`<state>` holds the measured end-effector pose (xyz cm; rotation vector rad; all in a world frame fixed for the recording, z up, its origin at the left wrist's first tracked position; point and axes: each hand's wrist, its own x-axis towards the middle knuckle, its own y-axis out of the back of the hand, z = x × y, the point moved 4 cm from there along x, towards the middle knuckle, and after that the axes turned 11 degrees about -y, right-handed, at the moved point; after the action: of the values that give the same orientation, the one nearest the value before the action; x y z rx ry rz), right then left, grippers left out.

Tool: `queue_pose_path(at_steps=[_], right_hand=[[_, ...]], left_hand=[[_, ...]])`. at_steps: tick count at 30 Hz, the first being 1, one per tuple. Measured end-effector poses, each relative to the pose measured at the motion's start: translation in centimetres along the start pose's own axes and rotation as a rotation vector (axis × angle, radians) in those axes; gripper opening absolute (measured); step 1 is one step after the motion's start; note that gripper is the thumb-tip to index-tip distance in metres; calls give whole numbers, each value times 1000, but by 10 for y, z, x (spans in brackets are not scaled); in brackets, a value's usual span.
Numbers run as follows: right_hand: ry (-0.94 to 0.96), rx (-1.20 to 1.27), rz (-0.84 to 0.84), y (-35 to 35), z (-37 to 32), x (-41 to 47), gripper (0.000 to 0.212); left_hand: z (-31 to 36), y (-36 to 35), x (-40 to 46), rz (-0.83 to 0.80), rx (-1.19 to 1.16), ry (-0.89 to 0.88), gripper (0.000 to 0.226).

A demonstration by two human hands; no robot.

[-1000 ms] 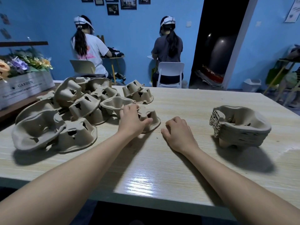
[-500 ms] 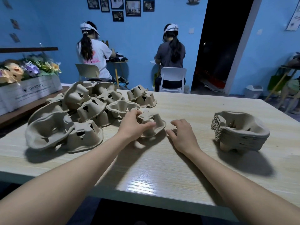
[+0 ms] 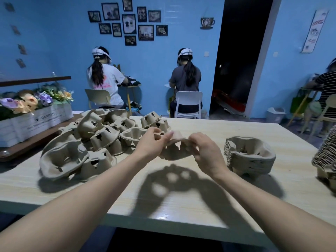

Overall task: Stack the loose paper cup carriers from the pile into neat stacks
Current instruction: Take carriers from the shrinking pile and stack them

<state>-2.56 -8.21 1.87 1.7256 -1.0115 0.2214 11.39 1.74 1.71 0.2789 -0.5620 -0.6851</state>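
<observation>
A brown paper cup carrier [image 3: 175,149] hangs above the wooden table [image 3: 181,202], casting a shadow with light spots below it. My left hand [image 3: 151,143] pinches its left edge and my right hand [image 3: 206,154] grips its right edge. To the left lies a loose pile of carriers [image 3: 87,140], tumbled at all angles. On the right stands a neat stack of carriers [image 3: 250,156], nested upright. A second stack [image 3: 325,160] shows partly at the right edge of the view.
A white flower box [image 3: 34,119] sits on a low shelf left of the table. Two people sit on chairs with their backs to me beyond the far edge. Another person sits at the far right. A dark doorway opens behind the table.
My left hand closed on a carrier at the pile's edge and lifted it off the table. My right hand rose from the table and took its other side.
</observation>
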Motion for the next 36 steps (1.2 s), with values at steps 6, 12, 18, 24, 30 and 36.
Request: queue_pose_path(at_steps=[6, 12, 18, 24, 30, 36], right_hand=[[-239, 163, 16, 37, 17, 10, 15], [-357, 268, 10, 66, 30, 8, 5], [-538, 341, 10, 89, 59, 0, 15], [-687, 435, 117, 120, 92, -8, 8], [-778, 330, 198, 140, 117, -18, 6], [-851, 300, 237, 142, 130, -28, 7]], left_hand=[[19, -3, -7, -2, -71, -55, 32], [42, -28, -14, -62, 60, -213, 8], [63, -52, -7, -10, -166, -176, 13], [91, -87, -4, -5, -241, -163, 19], [104, -121, -3, -1, -169, -156, 20], [99, -143, -2, 27, -204, -42, 9]])
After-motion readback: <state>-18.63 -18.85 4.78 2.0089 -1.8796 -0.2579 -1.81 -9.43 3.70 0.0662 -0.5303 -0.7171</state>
